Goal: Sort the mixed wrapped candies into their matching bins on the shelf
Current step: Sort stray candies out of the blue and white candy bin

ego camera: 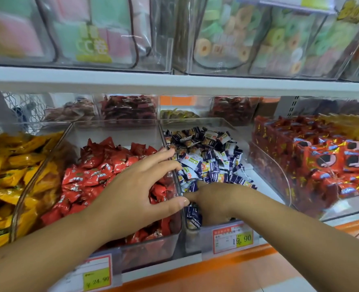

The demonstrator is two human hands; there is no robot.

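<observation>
Left hand (pixel 136 186) spread open over red candies (pixel 85 178), fingertips and thumb at the clear divider (pixel 175 175). Right hand (pixel 214 201) dug into blue candies (pixel 212 157) in next bin (pixel 195 122); fingers buried, grip cannot be told.

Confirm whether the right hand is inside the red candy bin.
No, the right hand sits among the blue-and-white candies, one bin over.
</observation>
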